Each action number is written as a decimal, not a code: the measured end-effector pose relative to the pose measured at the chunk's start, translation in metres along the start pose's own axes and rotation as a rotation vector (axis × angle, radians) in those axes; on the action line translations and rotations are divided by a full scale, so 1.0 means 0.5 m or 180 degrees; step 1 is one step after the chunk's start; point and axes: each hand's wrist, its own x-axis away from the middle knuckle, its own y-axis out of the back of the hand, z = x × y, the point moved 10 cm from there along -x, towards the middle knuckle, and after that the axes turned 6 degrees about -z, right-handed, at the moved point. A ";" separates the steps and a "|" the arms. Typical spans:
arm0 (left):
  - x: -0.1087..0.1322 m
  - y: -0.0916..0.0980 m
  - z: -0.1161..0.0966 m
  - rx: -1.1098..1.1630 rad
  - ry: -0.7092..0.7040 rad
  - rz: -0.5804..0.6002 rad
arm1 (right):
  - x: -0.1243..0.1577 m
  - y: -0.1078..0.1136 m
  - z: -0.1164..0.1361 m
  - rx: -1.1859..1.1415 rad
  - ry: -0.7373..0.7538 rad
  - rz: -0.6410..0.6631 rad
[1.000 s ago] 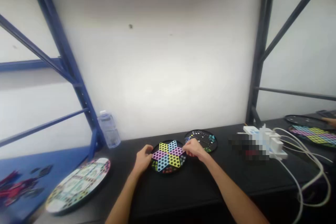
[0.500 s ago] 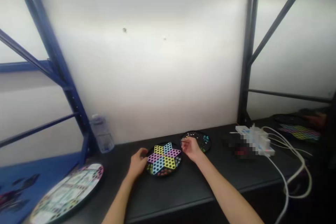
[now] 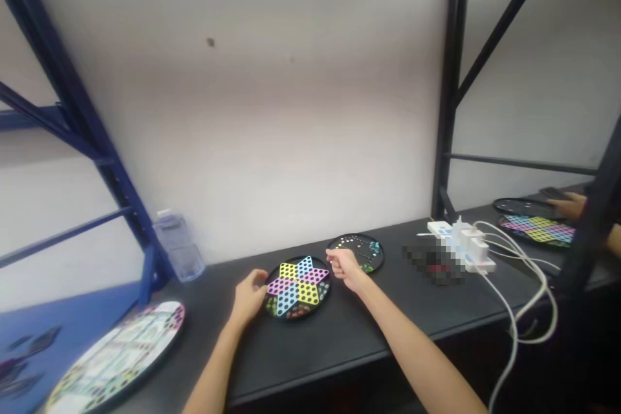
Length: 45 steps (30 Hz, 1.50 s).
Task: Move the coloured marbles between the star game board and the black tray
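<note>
The person's left hand (image 3: pixel 250 297) lies at the 9 o'clock rim of a round black Chinese checkers board with a perforated pastel star in pink, yellow and blue (image 3: pixel 297 286), its fingers loosely curved and wide of any grip. The right hand (image 3: pixel 343 266) is narrowed to a pinch just off that board's 2 o'clock edge, with its fingertips (image 3: pixel 330 259) close together; whether they hold a small piece, I cannot tell.

The star board lies flat on a dark, smooth tabletop (image 3: pixel 339 343), with small coloured marbles in its black corners. At its 1 o'clock, just beyond the right hand, sits a round black dotted board (image 3: pixel 356 252) with a few marbles. At 8 o'clock, a large round patterned board (image 3: pixel 116 357) lies at the table's edge, beside a blue surface (image 3: pixel 58 330). At 10 o'clock stands a clear plastic water bottle (image 3: pixel 178 247), near a blue steel rack upright (image 3: pixel 72 97).

At 3 o'clock, a white power strip (image 3: pixel 460 246) with plugged-in adapters trails pale cables (image 3: pixel 524 310), beside a pixelated patch (image 3: pixel 431 265). Farther along, a co-worker's hand (image 3: pixel 570 207) reaches near a second pastel star board (image 3: pixel 536 229).
</note>
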 end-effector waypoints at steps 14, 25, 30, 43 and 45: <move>0.001 -0.004 0.007 -0.0016 0.0005 0.0032 | 0.080 -0.057 0.052 0.3213 0.1262 0.0958; 0.011 0.005 -0.007 0.0048 -0.0040 -0.0067 | 0.048 -0.036 0.026 -0.1080 -0.0344 0.0973; 0.009 0.002 -0.008 0.0074 -0.0047 -0.0036 | 0.029 -0.030 -0.008 -0.1581 -0.0685 0.0654; 0.010 0.002 -0.005 0.0078 -0.0054 -0.0032 | 0.053 -0.033 0.030 0.2801 0.1464 0.0185; 0.010 0.004 -0.004 0.0070 -0.0014 -0.0071 | 0.055 -0.040 0.024 0.2893 0.1458 0.0312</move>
